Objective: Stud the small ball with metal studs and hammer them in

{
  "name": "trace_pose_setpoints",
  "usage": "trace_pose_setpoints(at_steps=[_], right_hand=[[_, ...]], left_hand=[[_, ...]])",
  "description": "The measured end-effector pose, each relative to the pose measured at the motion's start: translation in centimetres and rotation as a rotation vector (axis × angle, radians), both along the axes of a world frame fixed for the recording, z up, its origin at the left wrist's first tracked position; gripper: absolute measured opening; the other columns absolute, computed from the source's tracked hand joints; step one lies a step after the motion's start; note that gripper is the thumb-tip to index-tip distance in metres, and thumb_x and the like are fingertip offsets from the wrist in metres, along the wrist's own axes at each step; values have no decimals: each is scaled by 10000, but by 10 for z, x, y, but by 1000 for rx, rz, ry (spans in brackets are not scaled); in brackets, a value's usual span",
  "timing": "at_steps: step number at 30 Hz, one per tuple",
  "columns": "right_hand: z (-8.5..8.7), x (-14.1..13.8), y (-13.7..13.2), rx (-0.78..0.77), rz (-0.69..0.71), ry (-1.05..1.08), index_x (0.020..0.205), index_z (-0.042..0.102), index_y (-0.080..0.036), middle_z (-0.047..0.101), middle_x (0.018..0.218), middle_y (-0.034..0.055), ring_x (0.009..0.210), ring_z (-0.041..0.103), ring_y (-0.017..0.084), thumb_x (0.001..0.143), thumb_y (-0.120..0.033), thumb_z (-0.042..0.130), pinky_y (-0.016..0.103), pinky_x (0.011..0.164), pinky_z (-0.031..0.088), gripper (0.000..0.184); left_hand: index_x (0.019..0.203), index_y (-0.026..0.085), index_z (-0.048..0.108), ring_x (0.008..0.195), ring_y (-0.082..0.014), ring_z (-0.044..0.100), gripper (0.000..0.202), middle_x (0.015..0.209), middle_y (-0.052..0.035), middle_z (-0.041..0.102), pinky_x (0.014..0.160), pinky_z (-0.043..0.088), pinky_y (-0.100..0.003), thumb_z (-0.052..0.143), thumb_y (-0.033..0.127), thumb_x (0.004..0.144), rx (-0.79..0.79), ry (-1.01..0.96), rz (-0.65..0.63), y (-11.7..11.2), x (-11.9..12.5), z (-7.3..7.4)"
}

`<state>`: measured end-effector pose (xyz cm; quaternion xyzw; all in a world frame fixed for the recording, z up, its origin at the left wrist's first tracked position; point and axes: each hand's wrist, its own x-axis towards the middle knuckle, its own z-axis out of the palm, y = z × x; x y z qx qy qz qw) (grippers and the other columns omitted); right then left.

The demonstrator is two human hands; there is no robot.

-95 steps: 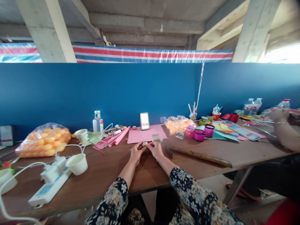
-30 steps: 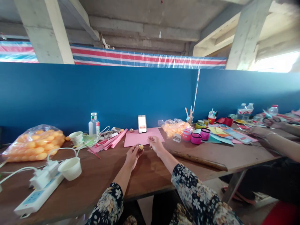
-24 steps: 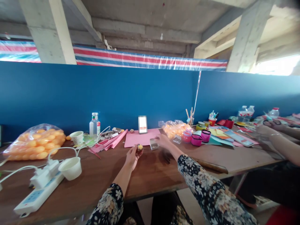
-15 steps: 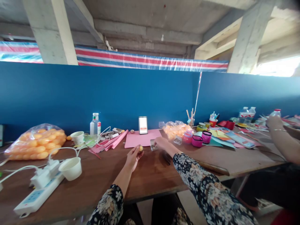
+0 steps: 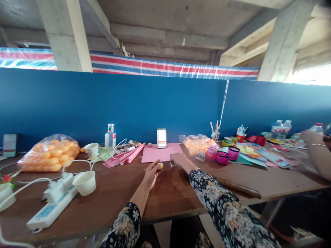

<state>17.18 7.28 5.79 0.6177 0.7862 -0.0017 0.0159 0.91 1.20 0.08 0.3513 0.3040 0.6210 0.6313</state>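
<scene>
My left hand [image 5: 150,175] pinches a small round ball [image 5: 160,166], yellowish and shiny, between thumb and fingertips above the brown table. My right hand [image 5: 180,160] is closed on a small, flat, greyish see-through piece [image 5: 171,161], which I cannot name more exactly. It is beside the front right edge of a pink sheet [image 5: 151,155]. The two hands are close but apart. Behind the sheet stands an upright phone [image 5: 162,139] with a blurred screen.
On the left are a bag of orange balls [image 5: 49,153], a power strip [image 5: 51,212], a paper cup [image 5: 84,183] and glass bottles [image 5: 110,137]. Another bag of orange balls [image 5: 195,144] and pink tape rolls [image 5: 222,157] stand right. A co-worker's arm [image 5: 314,148] reaches in far right.
The camera view has turned slightly left, so everything sits further right. The ball has turned a little in my left hand, and the see-through piece is tilted more steeply in my right.
</scene>
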Motion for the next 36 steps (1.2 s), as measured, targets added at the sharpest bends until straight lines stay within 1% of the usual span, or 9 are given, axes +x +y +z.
trace_pose_setpoints(at_steps=[2,5,9,13,17,21,29,33,36], right_hand=[[1,0,-2,5,9,-5,879,676,-182,656,937,145,824,620,250,603,-211,595,288,640,451,289],[5,-1,-4,-7,15,-10,870,676,-185,665,910,132,799,625,252,609,-208,581,294,628,454,279],[8,-2,-5,-31,13,-19,863,678,-185,670,894,128,795,627,254,583,-197,602,295,638,453,290],[6,-5,-2,-58,0,-39,832,686,-168,668,890,146,785,631,250,534,-168,635,289,646,453,302],[4,-8,2,-69,-6,-50,816,687,-164,670,873,152,771,633,269,518,-155,636,317,636,460,303],[4,-7,3,-63,-2,-42,839,683,-172,668,881,154,795,629,279,541,-157,625,337,650,460,304],[8,-3,-4,-62,-24,-23,851,677,-163,667,885,149,791,629,252,606,-223,608,314,658,459,262],[7,-3,-3,-63,-23,-29,883,671,-162,660,908,155,812,623,260,592,-223,617,319,661,463,302],[6,-4,-1,-65,-15,-38,897,668,-153,653,928,165,834,617,270,581,-211,621,330,672,463,324]], left_hand=[[941,157,630,702,-102,572,326,780,-50,632,712,465,-280,676,227,625,-6,-8,5,0,0,0],[947,167,633,702,-103,576,331,788,-49,632,712,467,-278,680,231,626,-8,-2,2,0,0,-1],[934,157,636,711,-104,571,323,780,-51,630,736,460,-291,685,209,619,-18,23,-6,-1,0,0],[947,163,624,718,-103,566,350,801,-47,626,746,452,-301,693,215,608,-4,54,-13,-4,1,3],[935,166,615,714,-106,571,346,803,-47,623,732,458,-300,697,223,604,-4,58,5,-4,2,4],[909,145,616,706,-109,575,313,780,-56,624,715,470,-290,691,228,616,-9,47,-1,-2,2,2],[902,145,618,708,-109,578,314,778,-53,624,697,481,-278,696,234,611,2,33,-3,1,0,-2],[889,147,621,698,-109,578,313,769,-51,627,714,479,-297,702,238,601,-3,35,5,0,1,-1],[886,141,621,701,-107,577,304,776,-51,626,711,478,-288,699,234,606,-8,41,7,-1,1,1]])
